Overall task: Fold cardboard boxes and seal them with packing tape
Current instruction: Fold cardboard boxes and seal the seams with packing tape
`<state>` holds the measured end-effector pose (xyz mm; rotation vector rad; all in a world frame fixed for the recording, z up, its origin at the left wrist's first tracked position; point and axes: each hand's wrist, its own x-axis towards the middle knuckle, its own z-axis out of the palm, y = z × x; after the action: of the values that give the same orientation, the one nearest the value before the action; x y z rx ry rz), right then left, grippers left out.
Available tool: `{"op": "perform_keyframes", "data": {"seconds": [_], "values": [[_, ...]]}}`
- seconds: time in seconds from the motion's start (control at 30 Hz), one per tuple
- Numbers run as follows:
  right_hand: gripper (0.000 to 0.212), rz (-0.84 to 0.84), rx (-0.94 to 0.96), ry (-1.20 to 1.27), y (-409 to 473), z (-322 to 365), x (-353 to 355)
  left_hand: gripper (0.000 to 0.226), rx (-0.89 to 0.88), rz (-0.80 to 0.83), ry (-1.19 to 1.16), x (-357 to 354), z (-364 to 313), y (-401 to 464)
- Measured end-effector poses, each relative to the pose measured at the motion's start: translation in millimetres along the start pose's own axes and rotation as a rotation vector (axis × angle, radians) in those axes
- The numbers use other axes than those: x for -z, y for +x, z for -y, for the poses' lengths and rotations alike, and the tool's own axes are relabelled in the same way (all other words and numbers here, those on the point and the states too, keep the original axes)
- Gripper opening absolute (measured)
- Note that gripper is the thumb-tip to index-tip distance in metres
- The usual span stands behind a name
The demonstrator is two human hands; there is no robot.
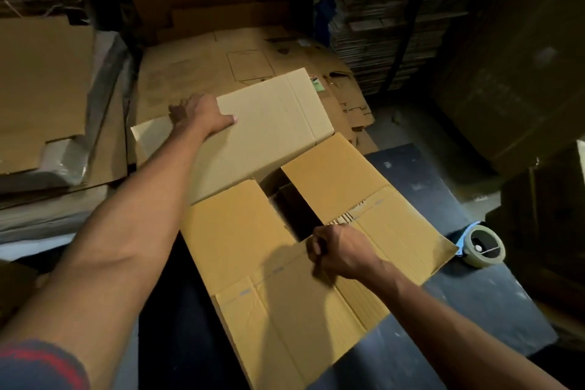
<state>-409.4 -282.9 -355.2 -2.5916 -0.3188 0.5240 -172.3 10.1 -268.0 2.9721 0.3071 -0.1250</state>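
Note:
A tan cardboard box (285, 279) lies partly opened on a dark table (474, 310), two of its flaps spread apart over a dark gap. My right hand (338, 252) grips the box's edge at that gap, fingers curled round it. Beyond it lies a paler flat cardboard box (269, 123). My left hand (202, 114) reaches out and holds its left edge, thumb on top, fingers hidden behind. A roll of packing tape (484, 245) rests on the table right of the box.
Flat cardboard sheets (240, 54) are piled behind the boxes. More cardboard and wrapped bundles (47, 98) lie at the left. Tall stacks of flattened boxes (402, 19) rise at the back right, and dark cartons (522, 82) stand at the right.

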Motion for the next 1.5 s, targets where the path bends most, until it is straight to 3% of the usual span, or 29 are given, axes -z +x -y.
{"op": "perform_keyframes", "data": {"seconds": [0.1, 0.17, 0.23, 0.27, 0.33, 0.43, 0.47, 0.5, 0.57, 0.67, 0.83, 0.9, 0.97, 1.07, 1.17, 1.27, 1.33, 1.37, 1.43, 1.5], "values": [[0.011, -0.064, 0.050, 0.096, -5, -6, 1, 0.050, -0.040, -0.269, 0.004, 23, -21, -63], [0.014, -0.099, 0.118, 0.137, -13, -14, 3, 0.029, -0.196, -0.444, 0.023, 16, -33, -124], [0.014, -0.104, 0.192, 0.185, -23, -22, 9, 0.009, -0.424, -0.517, 0.000, -14, -47, -190], [0.014, -0.121, 0.210, 0.210, -28, -28, 13, 0.006, -0.503, -0.496, -0.011, -39, -50, -218], [0.013, -0.244, 0.212, 0.210, -39, -45, 22, 0.021, -0.543, -0.383, -0.036, -92, -51, -255], [0.009, -0.588, 0.137, -0.083, -48, -85, 42, 0.057, -0.454, -0.160, -0.050, -145, -43, -285], [0.020, -0.640, 0.053, -0.178, -46, -101, 53, 0.065, -0.425, -0.113, -0.038, -152, -42, -293], [0.039, -0.618, -0.073, -0.221, -40, -120, 65, 0.069, -0.401, -0.084, -0.024, -157, -43, -300], [0.073, -0.403, -0.310, -0.163, -29, -150, 90, 0.066, -0.354, -0.073, -0.012, -159, -51, -309], [0.088, -0.099, -0.395, 0.069, -27, -169, 109, 0.056, -0.329, -0.097, -0.024, -162, -75, -311], [0.091, -0.257, -0.409, 0.059, -73, -205, 101, 0.026, -0.293, -0.198, -0.003, -146, -134, -312], [0.094, -0.321, -0.430, 0.065, -91, -217, 97, 0.036, -0.302, -0.214, -0.018, -145, -153, -314], [0.093, -0.344, -0.430, 0.084, -91, -224, 97, 0.057, -0.283, -0.206, 0.031, -151, -174, -312], [0.085, -0.250, -0.333, 0.121, -82, -236, 106, 0.098, -0.241, -0.016, 0.094, -168, -216, -304], [0.078, -0.169, -0.184, 0.151, -78, -274, 119, 0.097, -0.226, 0.079, 0.089, -180, -249, -303], [0.033, -0.082, -0.168, -0.117, -74, -332, 135, 0.096, -0.208, 0.081, 0.082, -183, -254, -306], [0.062, 0.122, -0.119, -0.368, -69, -368, 139, 0.097, -0.191, 0.068, 0.065, -183, -257, -307], [0.063, 0.212, -0.104, -0.423, -68, -380, 138, 0.097, -0.180, 0.073, 0.062, -183, -260, -309], [0.054, 0.291, -0.059, -0.472, -66, -394, 130, 0.092, -0.158, 0.063, 0.046, -185, -268, -310], [0.042, 0.254, -0.059, -0.450, -64, -395, 129, 0.081, -0.145, 0.059, 0.031, -185, -277, -312]]}}
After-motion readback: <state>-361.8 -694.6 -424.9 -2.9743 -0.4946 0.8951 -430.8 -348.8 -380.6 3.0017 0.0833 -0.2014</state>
